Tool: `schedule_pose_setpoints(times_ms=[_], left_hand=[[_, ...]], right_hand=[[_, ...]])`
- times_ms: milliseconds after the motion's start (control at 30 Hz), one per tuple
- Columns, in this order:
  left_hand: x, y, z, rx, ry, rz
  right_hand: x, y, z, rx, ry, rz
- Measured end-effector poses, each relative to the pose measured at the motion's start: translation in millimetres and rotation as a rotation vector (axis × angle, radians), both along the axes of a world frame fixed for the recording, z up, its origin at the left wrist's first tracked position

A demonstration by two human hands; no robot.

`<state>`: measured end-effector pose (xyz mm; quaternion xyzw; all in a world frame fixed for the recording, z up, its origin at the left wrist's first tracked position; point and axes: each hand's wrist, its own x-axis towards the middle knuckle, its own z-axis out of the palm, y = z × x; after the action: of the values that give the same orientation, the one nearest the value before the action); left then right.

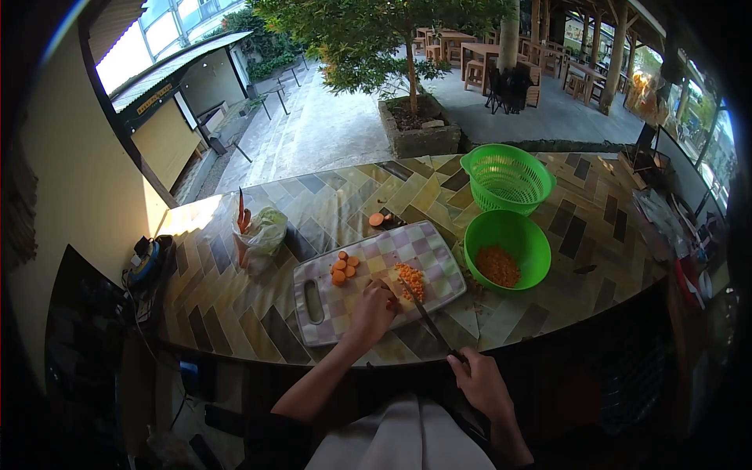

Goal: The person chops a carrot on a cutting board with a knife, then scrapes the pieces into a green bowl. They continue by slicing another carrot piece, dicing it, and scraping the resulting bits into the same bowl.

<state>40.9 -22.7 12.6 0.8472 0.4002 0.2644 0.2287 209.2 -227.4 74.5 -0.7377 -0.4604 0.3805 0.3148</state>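
My right hand [479, 378] is wrapped round the dark handle of a kitchen knife [427, 317], its blade slanting up and left over the chopping board [337, 313]. Close to the blade, the curled fingers of my left hand [374, 309] press down on the board; a little orange shows at the fingertips, seemingly carrot, mostly hidden by the fingers. Diced carrot [409, 280] lies in a small heap just beyond the blade. Several carrot slices [342, 269] rest at the board's upper left. The board has a pale checked pattern and a handle slot on its left.
A green bowl [536, 243] with finely cut orange bits [497, 268] stands right of the board, a green colander [509, 176] behind it. Carrot ends [377, 219] lie past the board. A plastic bag [266, 231] with vegetables sits left on the tiled table [548, 313].
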Motion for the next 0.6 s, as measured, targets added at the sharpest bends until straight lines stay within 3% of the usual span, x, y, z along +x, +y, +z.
schedule_pose_setpoints(times_ms=[333, 600], left_hand=[[-7.1, 2.0, 8.7, 0.016, -0.079, -0.022], [-12.4, 14.6, -11.6, 0.1, 0.045, -0.057]], right_hand=[[4.3, 2.0, -1.4, 0.022, -0.006, 0.034], [7.9, -0.8, -14.1, 0.108, -0.04, 0.053]])
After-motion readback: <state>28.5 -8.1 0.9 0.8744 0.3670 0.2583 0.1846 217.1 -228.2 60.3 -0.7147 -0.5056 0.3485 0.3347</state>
